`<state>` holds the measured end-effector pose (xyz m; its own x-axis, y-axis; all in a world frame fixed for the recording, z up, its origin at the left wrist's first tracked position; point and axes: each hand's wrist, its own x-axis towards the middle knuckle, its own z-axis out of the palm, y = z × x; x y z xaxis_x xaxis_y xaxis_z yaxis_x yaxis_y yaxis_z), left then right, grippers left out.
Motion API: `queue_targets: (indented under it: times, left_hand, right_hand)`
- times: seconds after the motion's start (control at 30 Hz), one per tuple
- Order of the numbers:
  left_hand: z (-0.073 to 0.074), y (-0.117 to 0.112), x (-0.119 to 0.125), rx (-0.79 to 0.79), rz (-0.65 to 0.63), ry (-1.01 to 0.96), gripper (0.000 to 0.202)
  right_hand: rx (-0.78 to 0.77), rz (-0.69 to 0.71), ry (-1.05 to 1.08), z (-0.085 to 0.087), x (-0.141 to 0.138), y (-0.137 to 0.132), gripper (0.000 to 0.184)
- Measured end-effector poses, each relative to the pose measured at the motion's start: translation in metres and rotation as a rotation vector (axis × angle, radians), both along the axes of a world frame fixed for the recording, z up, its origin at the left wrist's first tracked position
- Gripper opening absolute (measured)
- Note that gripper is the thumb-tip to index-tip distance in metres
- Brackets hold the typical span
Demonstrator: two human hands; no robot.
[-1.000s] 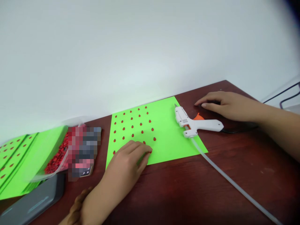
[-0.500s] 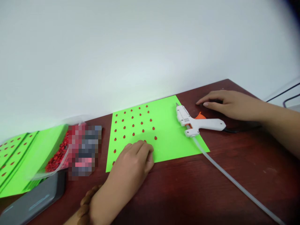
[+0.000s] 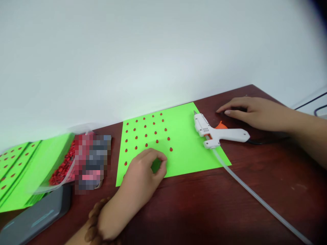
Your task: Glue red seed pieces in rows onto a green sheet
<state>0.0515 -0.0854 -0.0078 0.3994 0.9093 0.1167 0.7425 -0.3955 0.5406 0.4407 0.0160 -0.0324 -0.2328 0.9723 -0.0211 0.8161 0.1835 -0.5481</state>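
Observation:
A bright green sheet (image 3: 186,143) lies on the dark wooden table, with rows of small red pieces (image 3: 154,132) stuck on its left half. My left hand (image 3: 143,175) rests on the sheet's near left part, thumb and forefinger curled into a pinch; what they hold is too small to make out. A white hot glue gun (image 3: 217,133) with an orange trigger lies across the sheet's right edge, a clear glue stick (image 3: 258,199) trailing from it. My right hand (image 3: 251,110) lies flat on the table just behind the gun, fingers stretched out, holding nothing.
A clear bag of red pieces (image 3: 62,168) and a blurred-out object (image 3: 93,160) sit left of the sheet. A stack of green sheets (image 3: 22,170) with red pieces lies at far left, a dark flat device (image 3: 33,221) in front. A white wall rises behind; black cables (image 3: 315,102) at right.
My left hand has drawn back a little toward me and its fingers have curled from flat on the sheet into a pinch. The right hand and glue gun stay put.

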Motion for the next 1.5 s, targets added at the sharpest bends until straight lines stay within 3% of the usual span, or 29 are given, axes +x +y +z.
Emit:
queue_targets:
  times: [0.33,0.63,0.83,1.07,1.33,1.5]
  left_hand:
    - [-0.006,0.002,-0.002,0.125,-0.111,0.004,0.021]
    - [-0.003,0.004,-0.007,0.085,-0.095,0.017,0.017]
    - [-0.006,0.005,-0.012,0.185,-0.066,0.071,0.021]
    - [-0.003,-0.002,-0.008,0.337,-0.049,0.21,0.011]
    - [0.004,-0.002,0.003,0.312,-0.091,0.331,0.01]
    - [0.003,-0.004,0.011,0.296,-0.089,0.262,0.009]
  right_hand:
    - [0.003,0.007,-0.042,-0.001,0.001,0.0,0.045]
    - [-0.02,-0.021,-0.054,0.0,0.001,-0.001,0.046]
    - [-0.04,-0.021,-0.05,0.002,0.001,-0.002,0.047]
    - [-0.03,-0.024,-0.061,0.001,0.0,-0.001,0.046]
    - [-0.015,-0.013,-0.066,0.0,0.001,-0.001,0.046]
    - [-0.014,-0.024,-0.064,-0.002,0.004,0.001,0.047]
